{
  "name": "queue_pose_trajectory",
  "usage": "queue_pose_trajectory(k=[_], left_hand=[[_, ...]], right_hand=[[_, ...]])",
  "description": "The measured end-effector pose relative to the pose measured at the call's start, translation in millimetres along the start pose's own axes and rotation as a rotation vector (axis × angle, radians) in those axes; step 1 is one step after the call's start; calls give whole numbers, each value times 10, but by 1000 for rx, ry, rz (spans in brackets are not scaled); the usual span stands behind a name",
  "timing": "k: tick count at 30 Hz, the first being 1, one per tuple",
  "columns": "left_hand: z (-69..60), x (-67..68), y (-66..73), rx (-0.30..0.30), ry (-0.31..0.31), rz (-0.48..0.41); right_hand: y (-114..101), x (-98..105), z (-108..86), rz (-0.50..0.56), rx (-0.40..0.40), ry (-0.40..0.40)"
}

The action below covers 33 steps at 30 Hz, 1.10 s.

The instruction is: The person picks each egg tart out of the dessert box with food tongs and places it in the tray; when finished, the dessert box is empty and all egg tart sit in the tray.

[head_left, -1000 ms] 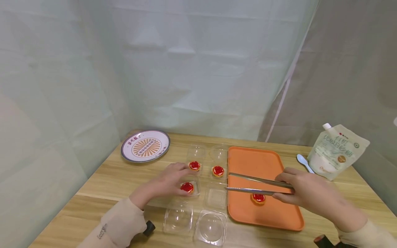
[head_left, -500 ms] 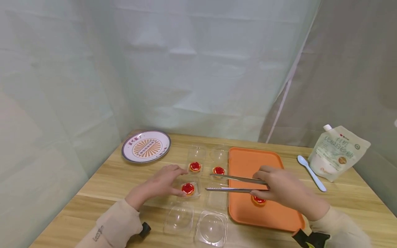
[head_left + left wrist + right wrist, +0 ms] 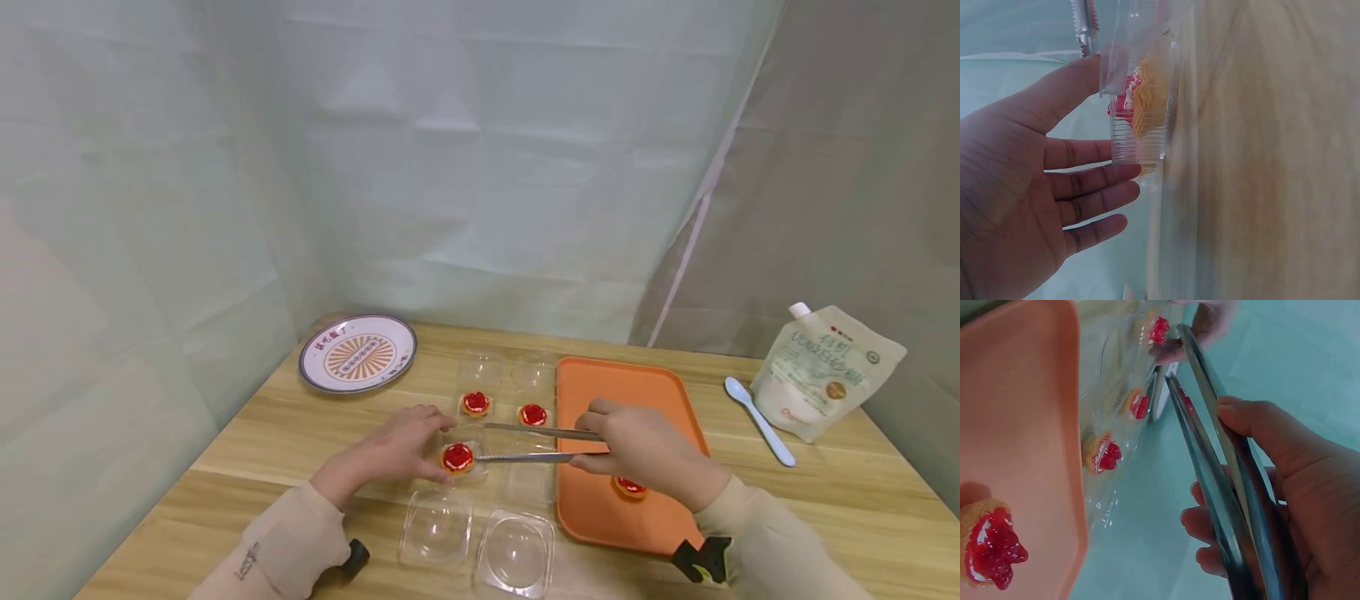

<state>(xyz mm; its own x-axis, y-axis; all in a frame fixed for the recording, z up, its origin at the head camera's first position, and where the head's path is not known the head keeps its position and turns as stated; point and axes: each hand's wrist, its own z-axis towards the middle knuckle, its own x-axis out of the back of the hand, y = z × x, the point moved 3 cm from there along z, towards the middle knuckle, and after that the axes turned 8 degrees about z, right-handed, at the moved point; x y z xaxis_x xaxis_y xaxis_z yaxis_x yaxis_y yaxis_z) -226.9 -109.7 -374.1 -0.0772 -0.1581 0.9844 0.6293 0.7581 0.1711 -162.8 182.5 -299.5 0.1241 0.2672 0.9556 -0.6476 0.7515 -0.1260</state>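
Four red-topped tarts (image 3: 533, 414) in head view: three in clear lidded boxes (image 3: 480, 367), one on the orange tray (image 3: 622, 379), right, partly under the right hand (image 3: 637, 446). That hand grips metal tongs (image 3: 536, 457), arms spread, tips at the near-left boxed tart (image 3: 457, 457); contact unclear. A light touch seems best, sparing the topping.

Left wrist view: left hand (image 3: 1016, 181), fingers fairly straight, touches the box; steadying it should prevent sliding. Ribbed wall blurs the tart.

Right wrist view: nothing clamped between tong tips; palm cut off.
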Motion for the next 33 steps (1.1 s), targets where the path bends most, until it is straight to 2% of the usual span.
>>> queue_pose_trajectory(k=[7, 17, 23, 29, 33], left_hand=[[-25, -6, 1, -10, -18, -36], [-29, 1, -9, -13, -32, -83], [-24, 1, -6, -25, -31, -86], [-24, 14, 7, -18, -43, -101], [-24, 11, 5, -15, -42, -97]], right_hand=[[14, -57, 147, 35, 20, -71], [-29, -68, 363, 0, 109, -130], [-49, -83, 479, -33, 118, -175], [-92, -122, 540, -87, 147, -198], [-94, -167, 539, -72, 147, -211]])
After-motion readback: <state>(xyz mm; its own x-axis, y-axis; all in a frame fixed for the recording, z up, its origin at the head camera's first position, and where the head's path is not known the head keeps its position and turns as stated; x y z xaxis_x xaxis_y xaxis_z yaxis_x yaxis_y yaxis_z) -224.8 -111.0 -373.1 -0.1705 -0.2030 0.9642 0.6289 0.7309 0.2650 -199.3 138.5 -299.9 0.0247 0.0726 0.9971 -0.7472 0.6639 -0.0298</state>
